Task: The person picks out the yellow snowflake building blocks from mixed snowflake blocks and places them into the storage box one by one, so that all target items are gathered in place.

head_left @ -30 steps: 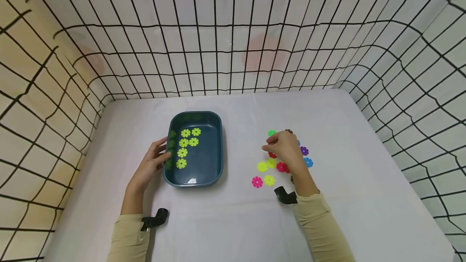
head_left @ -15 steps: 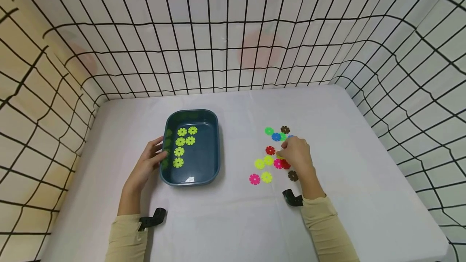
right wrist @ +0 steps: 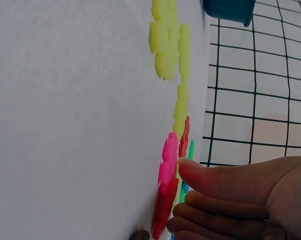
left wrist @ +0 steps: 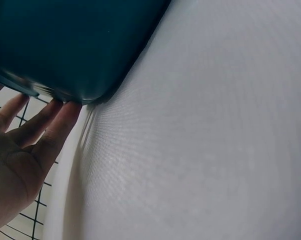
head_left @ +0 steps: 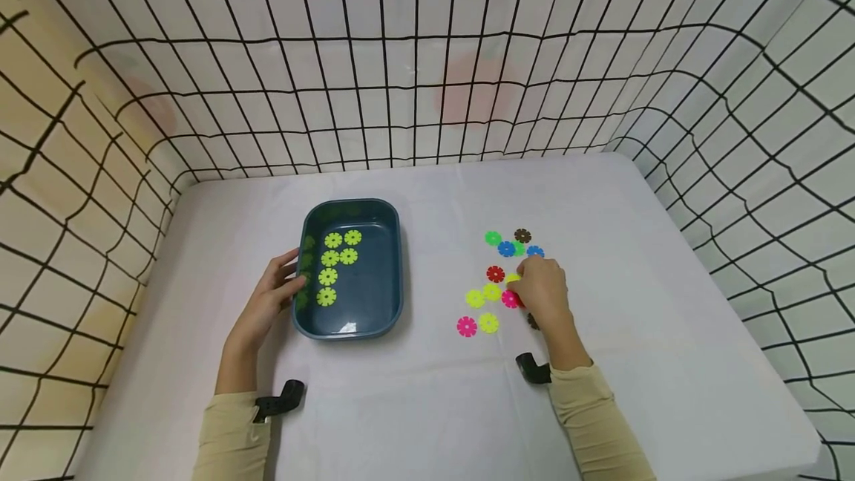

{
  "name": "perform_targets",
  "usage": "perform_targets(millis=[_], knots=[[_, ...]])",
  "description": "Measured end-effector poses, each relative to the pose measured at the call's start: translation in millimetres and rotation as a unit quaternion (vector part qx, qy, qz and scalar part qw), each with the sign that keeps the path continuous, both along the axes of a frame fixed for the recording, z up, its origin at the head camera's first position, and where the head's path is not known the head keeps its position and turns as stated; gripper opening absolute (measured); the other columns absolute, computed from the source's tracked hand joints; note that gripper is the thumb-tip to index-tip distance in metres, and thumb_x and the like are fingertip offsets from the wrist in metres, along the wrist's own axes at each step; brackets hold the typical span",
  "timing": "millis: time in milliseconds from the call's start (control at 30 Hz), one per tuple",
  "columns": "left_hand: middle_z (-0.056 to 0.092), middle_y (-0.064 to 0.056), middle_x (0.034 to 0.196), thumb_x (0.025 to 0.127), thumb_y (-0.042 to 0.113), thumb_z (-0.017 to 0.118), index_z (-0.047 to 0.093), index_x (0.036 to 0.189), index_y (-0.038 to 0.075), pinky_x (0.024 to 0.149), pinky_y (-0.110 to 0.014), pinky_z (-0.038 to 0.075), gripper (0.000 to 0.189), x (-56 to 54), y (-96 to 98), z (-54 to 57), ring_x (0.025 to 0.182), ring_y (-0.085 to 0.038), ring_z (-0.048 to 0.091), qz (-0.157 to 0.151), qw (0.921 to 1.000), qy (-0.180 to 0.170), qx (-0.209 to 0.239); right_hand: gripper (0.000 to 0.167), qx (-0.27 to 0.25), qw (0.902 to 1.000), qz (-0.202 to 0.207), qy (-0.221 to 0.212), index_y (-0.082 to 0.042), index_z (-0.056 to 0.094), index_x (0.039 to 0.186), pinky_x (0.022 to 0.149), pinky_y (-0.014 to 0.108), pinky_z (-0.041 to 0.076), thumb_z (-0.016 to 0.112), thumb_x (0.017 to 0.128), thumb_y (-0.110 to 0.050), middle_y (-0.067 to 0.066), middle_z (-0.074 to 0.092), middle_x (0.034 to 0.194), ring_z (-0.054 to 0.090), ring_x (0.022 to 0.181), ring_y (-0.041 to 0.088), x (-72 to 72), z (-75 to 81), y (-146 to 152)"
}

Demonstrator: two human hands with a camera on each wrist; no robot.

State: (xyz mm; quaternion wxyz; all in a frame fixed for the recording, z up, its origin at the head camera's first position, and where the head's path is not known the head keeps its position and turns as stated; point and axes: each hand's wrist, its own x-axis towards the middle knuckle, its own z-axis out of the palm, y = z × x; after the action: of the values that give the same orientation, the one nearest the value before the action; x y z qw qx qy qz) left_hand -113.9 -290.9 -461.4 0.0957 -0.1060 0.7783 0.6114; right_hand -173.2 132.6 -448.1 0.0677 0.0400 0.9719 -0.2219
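Note:
The dark blue tray (head_left: 364, 329) lies on the white table and bears several yellow-green flower-shaped discs (head_left: 327, 276). My left hand (head_left: 266, 303) rests against its left side; in the left wrist view, fairly straight fingers (left wrist: 58, 131) touch the outer wall. My right hand (head_left: 544, 292) is low over a scatter of coloured discs. Its thumb and forefinger pinch a yellow disc (head_left: 513, 278) that is mostly hidden. Beside these fingertips lie a pink disc (head_left: 510, 298) and a red disc (head_left: 495, 274). In the right wrist view, the thumb (right wrist: 190, 167) sits close to the discs.
More yellow discs (head_left: 489, 323) and a pink one (head_left: 467, 326) lie nearer the front. Green (head_left: 493, 238), blue (head_left: 535, 251) and brown discs (head_left: 522, 235) lie behind the right hand. A black wire grid (head_left: 414, 87) stands around the table's back and sides.
My right hand, first raised above the discs, has moved right and down onto a yellow disc, uncovering the green and blue ones. The left hand stays at the tray. The head view has shifted slightly.

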Motion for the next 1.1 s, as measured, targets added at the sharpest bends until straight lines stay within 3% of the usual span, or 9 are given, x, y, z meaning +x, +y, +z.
perform_targets(millis=[333,600,833,1100], knots=[[0.024,-0.013,0.16,0.099,0.033,0.051,0.025,0.153,0.028,0.111,-0.057,0.026,0.06,-1.1,-0.4,0.2,0.144,-0.036,0.026,-0.002,1.0,-0.002,0.0,0.028,0.024,0.9997,0.0,-0.002,0.007,0.071,0.102,0.078,0.046,0.054,0.075,0.082,-0.013,0.025,0.07,0.104,0.062,0.094,0.04,-2.2,0.0,-4],[0.024,-0.013,0.16,0.1,0.032,0.051,0.024,0.153,0.028,0.112,-0.059,0.025,0.06,-0.1,-0.7,1.1,0.145,-0.036,0.025,-0.003,1.0,0.001,0.002,0.035,0.014,0.9984,0.025,-0.049,0.004,0.071,0.107,0.071,0.04,0.053,0.077,0.079,-0.018,0.022,0.069,0.109,0.061,0.096,0.038,-14.2,4.0,6],[0.024,-0.013,0.16,0.099,0.03,0.052,0.025,0.153,0.028,0.113,-0.06,0.025,0.06,0.7,-0.5,0.2,0.145,-0.037,0.025,-0.003,1.0,-0.001,0.003,0.037,-0.021,0.9939,-0.016,-0.107,0.002,0.071,0.104,0.059,0.029,0.05,0.08,0.077,-0.021,0.021,0.066,0.103,0.058,0.085,0.029,-21.8,5.0,10],[0.024,-0.013,0.16,0.099,0.031,0.052,0.025,0.153,0.029,0.113,-0.061,0.024,0.06,0.0,-1.3,-2.9,0.144,-0.037,0.026,-0.001,1.0,0.001,0.003,0.031,-0.044,0.9962,-0.017,-0.073,0.001,0.072,0.1,0.056,0.027,0.049,0.08,0.077,-0.018,0.021,0.067,0.101,0.058,0.079,0.027,-19.1,3.4,10]])
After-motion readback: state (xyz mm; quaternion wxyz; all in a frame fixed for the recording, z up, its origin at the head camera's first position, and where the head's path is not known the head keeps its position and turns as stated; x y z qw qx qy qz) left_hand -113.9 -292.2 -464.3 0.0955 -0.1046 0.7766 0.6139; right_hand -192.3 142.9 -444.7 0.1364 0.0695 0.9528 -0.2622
